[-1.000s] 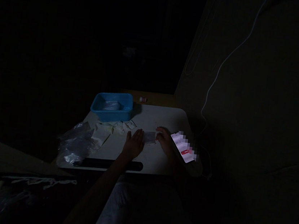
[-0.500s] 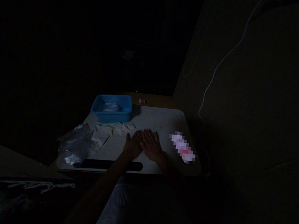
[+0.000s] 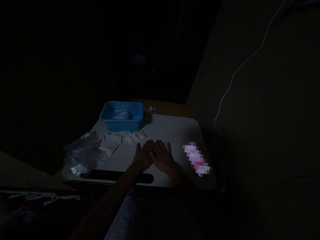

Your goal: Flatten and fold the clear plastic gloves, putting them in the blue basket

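Note:
My left hand (image 3: 143,155) and my right hand (image 3: 163,156) are side by side over the middle of a white table (image 3: 170,127). Both have their fingers stretched out, pointing away from me, with the thumbs apart. The fingertips of the two hands nearly meet. Neither hand visibly grips anything; what lies under them is hidden. Crumpled white paper (image 3: 110,143) lies left of my left hand. A blurred-out, lit pinkish-white object (image 3: 196,158) lies right of my right hand.
A blue basin (image 3: 124,125) with something pale inside stands at the table's back left. A clear plastic bag (image 3: 81,155) lies at the left edge. Behind the table is a small cup (image 3: 153,108). A white cord (image 3: 232,76) hangs along the right wall. The room is very dark.
The right thumb stands out more from its fingers, and the fingertips have shifted slightly. The whole view has moved a little. The things on the table have stayed in place.

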`<state>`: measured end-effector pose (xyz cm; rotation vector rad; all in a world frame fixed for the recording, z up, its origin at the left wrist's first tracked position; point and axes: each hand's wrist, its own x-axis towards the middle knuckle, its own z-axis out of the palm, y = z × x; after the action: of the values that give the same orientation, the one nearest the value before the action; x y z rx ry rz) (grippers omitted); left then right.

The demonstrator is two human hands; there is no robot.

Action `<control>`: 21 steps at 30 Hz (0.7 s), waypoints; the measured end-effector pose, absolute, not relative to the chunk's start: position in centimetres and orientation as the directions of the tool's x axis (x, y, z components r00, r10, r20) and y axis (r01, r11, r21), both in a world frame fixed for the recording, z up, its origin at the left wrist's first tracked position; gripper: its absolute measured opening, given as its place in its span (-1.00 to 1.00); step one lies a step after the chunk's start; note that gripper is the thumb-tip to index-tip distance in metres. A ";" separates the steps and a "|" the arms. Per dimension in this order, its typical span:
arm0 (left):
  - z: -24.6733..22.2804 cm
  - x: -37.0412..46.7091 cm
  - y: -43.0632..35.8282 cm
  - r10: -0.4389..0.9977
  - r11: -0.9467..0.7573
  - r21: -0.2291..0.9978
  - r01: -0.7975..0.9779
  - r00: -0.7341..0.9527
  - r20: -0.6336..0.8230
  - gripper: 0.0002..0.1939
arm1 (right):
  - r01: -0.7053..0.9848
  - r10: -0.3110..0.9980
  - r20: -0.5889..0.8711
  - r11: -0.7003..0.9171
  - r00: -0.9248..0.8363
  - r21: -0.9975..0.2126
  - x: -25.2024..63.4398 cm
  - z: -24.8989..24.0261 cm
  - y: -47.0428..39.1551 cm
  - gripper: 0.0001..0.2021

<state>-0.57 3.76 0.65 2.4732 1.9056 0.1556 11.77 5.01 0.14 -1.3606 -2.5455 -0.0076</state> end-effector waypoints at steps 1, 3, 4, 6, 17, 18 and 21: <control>0.6 -0.6 3.8 0.965 -0.257 0.074 0.964 0.252 0.075 -0.45 | 0.819 0.820 0.218 0.561 -0.530 -0.117 11.8 0.2 5.0 -0.42; 0.6 -0.6 3.8 0.964 -0.259 0.074 0.963 0.253 0.083 -0.46 | 0.823 0.826 0.206 0.554 -0.525 -0.123 11.7 0.3 5.0 -0.42; 0.5 -0.6 3.8 0.964 -0.259 0.074 0.963 0.252 0.084 -0.46 | 0.825 0.829 0.203 0.551 -0.522 -0.126 11.7 0.4 5.0 -0.42; 0.4 -0.6 3.9 0.965 -0.256 0.079 0.964 0.250 0.081 -0.46 | 0.827 0.832 0.199 0.546 -0.518 -0.132 11.7 0.4 5.0 -0.42; 0.7 -0.6 3.7 0.966 -0.254 0.077 0.964 0.248 0.078 -0.46 | 0.830 0.831 0.197 0.546 -0.519 -0.116 11.6 0.1 5.1 -0.42; 0.7 -0.6 3.7 0.965 -0.256 0.081 0.963 0.250 0.079 -0.46 | 0.832 0.833 0.198 0.543 -0.516 -0.117 11.6 0.1 5.1 -0.42; 0.8 -0.6 3.7 0.965 -0.254 0.092 0.963 0.246 0.088 -0.47 | 0.835 0.838 0.202 0.536 -0.507 -0.125 11.6 0.3 5.0 -0.42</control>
<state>-0.58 3.69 0.78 2.4653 1.9070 0.1973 11.58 4.98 0.31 -1.4081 -2.5369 0.0170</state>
